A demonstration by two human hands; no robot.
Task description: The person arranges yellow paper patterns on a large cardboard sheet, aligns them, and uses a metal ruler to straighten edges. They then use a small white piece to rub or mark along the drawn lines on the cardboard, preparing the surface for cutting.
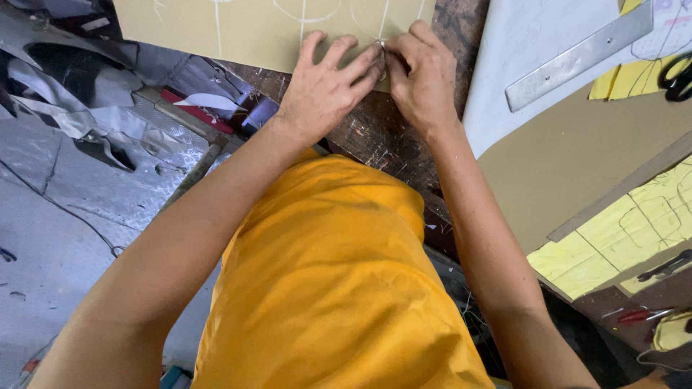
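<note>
A tan sheet of cardboard (252, 29) with pale drawn lines lies on a dark, scratched worktable (375, 137). My left hand (328, 83) lies flat on the sheet's near edge, fingers spread and pressing it down. My right hand (422, 75) is closed around a small thin metal tool (380, 45), whose tip touches the sheet next to my left fingertips. Most of the tool is hidden inside the fist. My orange shirt fills the lower middle of the view.
A metal ruler (577, 54) lies on a white sheet (519, 65) at the right, by black scissors (677, 75) and yellow paper. Brown board (577, 151) and yellow patterned sheets (620, 230) lie lower right. Grey scraps (86, 101) litter the floor at left.
</note>
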